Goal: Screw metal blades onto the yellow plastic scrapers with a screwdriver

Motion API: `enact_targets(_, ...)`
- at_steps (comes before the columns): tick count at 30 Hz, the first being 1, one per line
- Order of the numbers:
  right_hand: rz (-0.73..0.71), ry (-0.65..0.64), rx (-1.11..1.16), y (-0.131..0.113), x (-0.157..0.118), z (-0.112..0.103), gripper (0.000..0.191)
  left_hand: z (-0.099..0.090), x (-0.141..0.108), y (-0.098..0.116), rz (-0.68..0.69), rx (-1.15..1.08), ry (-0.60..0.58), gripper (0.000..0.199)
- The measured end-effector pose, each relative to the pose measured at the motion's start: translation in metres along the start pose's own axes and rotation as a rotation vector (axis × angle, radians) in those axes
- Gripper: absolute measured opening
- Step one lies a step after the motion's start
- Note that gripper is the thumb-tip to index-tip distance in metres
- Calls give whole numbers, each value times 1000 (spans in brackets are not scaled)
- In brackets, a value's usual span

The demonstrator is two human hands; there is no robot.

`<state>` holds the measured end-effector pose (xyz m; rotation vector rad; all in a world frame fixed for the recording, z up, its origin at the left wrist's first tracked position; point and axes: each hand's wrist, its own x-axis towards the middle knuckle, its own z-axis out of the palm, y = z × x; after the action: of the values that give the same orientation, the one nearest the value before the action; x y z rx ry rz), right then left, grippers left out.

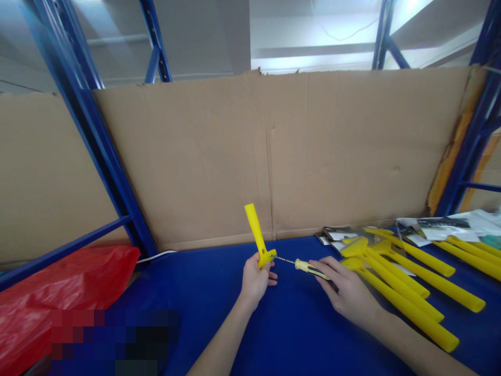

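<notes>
My left hand (pixel 255 282) is closed around the head end of a yellow scraper (pixel 256 230), whose handle points up and slightly left. A screwdriver (pixel 307 267) with a pale yellow and black handle is gripped in my right hand (pixel 342 287). Its thin shaft points left, and the tip meets the scraper's head near a small screw or hole. Whether the tip sits in a screw is too small to tell. To the right of my right hand, several similar yellow scrapers (pixel 403 297) lie overlapping on the blue table (pixel 297 324).
Black-and-white packets (pixel 338 235) lie behind the scrapers, with more packaging (pixel 446 224) at the far right. A red plastic bag (pixel 70 282) bulges at the left. Cardboard (pixel 211 167) walls off the back, between blue metal posts (pixel 113 162). A white cable (pixel 158 256) rests by the left post.
</notes>
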<state>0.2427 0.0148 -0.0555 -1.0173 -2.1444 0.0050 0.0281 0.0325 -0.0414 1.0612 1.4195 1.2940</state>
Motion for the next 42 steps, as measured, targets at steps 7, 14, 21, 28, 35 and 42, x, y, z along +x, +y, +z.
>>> enact_targets(7, 107, 202, -1, -6, -2, -1, 36, -1, 2, -4, 42, 51, -39, 18)
enact_targets(14, 308, 157, 164, -14, 1, -6, 24, 0, 1, -7, 97, 126, -57, 16)
enact_targets(21, 464, 217, 397, -14, 7, -8, 39, -1, 3, -12, 99, 134, -32, 17)
enact_targets(28, 798, 129, 744, -19, 9, -11, 57, 0, 3, -13, 105, 130, -21, 19)
enact_targets(35, 871, 130, 792, -18, 10, -11, 41, 0, 3, -13, 112, 122, -27, 16)
enact_targets(42, 883, 134, 789, -23, 12, -12, 34, 1, 4, -13, 104, 155, -43, 23)
